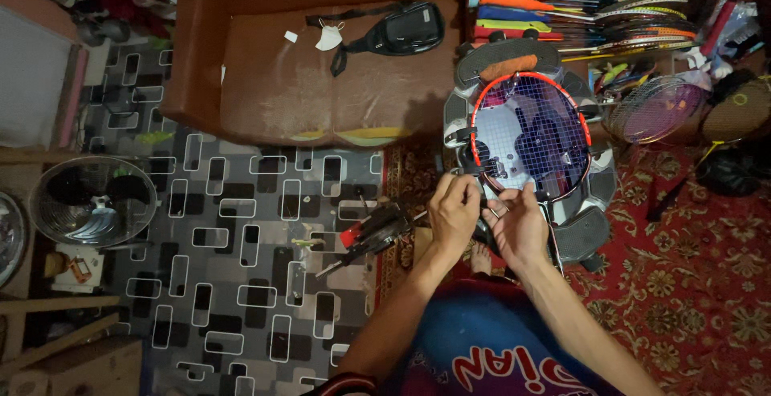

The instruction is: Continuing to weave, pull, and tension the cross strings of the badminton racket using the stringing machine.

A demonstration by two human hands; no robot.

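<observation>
A red-framed badminton racket [530,135] lies clamped flat on a grey stringing machine [582,231], its head partly strung. Both my hands work at the racket's near lower-left rim. My left hand [454,211] is closed, fingers pinched at the frame edge by a side clamp [462,137]. My right hand [518,223] is closed too, thumb and fingers pinching what looks like a thin string or small tool beside the left hand. What exactly each hand grips is too small to tell.
A brown sofa [321,83] with a black waist bag [401,30] stands beyond. Stacked rackets [610,2] fill the upper right, with another racket [654,107] beside the machine. A red-and-black tool [369,235] lies left of my hands. A fan [92,202] sits far left on patterned flooring.
</observation>
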